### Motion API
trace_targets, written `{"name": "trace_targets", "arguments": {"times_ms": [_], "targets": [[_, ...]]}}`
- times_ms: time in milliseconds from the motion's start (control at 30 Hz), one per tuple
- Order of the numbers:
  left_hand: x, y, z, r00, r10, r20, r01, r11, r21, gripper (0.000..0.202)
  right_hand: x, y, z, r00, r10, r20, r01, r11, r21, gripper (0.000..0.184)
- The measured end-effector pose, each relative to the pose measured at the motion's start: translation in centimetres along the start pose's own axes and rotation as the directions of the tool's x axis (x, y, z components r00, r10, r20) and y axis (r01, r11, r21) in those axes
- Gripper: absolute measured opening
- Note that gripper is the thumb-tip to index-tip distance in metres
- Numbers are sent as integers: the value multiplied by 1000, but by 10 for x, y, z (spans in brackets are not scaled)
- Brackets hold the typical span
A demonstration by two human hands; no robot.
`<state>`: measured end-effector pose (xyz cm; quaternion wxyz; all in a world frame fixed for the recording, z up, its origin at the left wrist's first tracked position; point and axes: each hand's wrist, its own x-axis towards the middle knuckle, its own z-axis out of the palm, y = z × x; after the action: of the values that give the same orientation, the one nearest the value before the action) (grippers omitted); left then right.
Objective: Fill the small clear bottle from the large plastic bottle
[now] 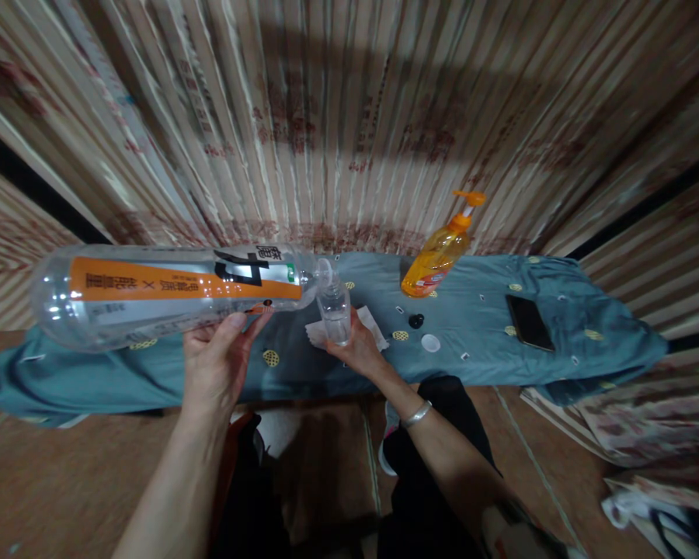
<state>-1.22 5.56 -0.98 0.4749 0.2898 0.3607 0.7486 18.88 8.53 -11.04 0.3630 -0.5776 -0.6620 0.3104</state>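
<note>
A large clear plastic bottle [168, 291] with an orange and white label lies tipped on its side in the air, held from beneath by my left hand [218, 361]. Its neck points right and meets the top of a small clear bottle [335, 314], which stands nearly upright. Clear liquid fills the lower part of that small bottle. My right hand [355, 345] is wrapped around it low down. Under the small bottle and my fingers lies a white tissue [373, 324]. To the right are a black cap-like piece [415, 320] and a round white disc [430, 342].
An orange pump bottle [436, 256] stands toward the back on the teal patterned cloth [471, 303]. Farther right lies a black phone [529, 322]. A pleated, printed curtain [338, 116] hangs behind, and tiled floor [326, 458] shows below.
</note>
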Motion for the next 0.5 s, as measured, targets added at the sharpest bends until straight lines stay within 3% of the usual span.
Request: {"name": "trace_targets", "arguments": {"times_ms": [500], "targets": [[-1, 2, 1, 1000, -26, 0, 26, 1000, -14, 41, 1, 2, 1, 1000, -15, -16, 15, 1000, 27, 80]]}}
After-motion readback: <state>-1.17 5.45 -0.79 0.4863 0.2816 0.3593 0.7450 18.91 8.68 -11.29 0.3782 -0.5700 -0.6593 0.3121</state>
